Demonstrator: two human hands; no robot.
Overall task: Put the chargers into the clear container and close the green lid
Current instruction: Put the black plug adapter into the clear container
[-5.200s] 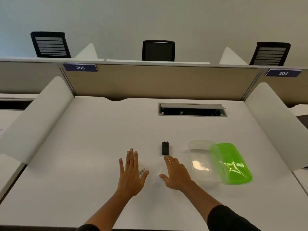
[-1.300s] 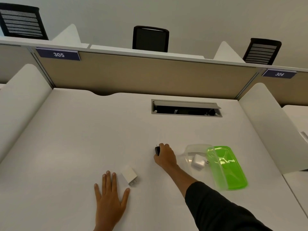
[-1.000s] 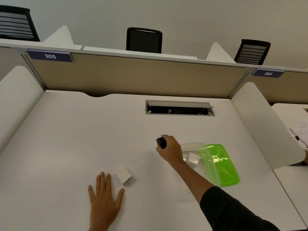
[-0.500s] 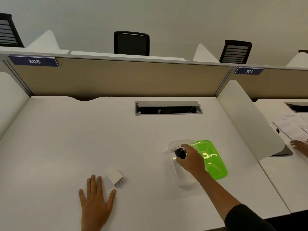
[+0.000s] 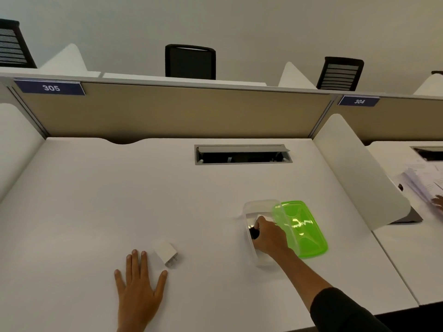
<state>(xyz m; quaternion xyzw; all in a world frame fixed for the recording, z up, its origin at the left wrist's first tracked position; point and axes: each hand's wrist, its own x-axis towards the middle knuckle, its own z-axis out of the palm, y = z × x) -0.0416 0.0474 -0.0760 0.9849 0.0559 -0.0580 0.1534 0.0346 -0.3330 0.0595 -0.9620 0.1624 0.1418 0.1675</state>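
The clear container lies on the white desk at the right, its green lid hinged open to its right side. My right hand is down inside the container, closed around a small black charger. A white charger placed there earlier is mostly hidden behind that hand. Another white charger with its prongs toward me lies on the desk at the left. My left hand rests flat on the desk just below it, fingers spread, holding nothing.
A cable slot is cut into the desk farther back. White side dividers and a tan back partition bound the desk. On the neighbouring desk at the right lie papers, with another person's hand at the frame edge.
My right hand picked the black charger off the desk and carried it right, then lowered it into the clear container. The left hand and the white charger beside it stayed put.
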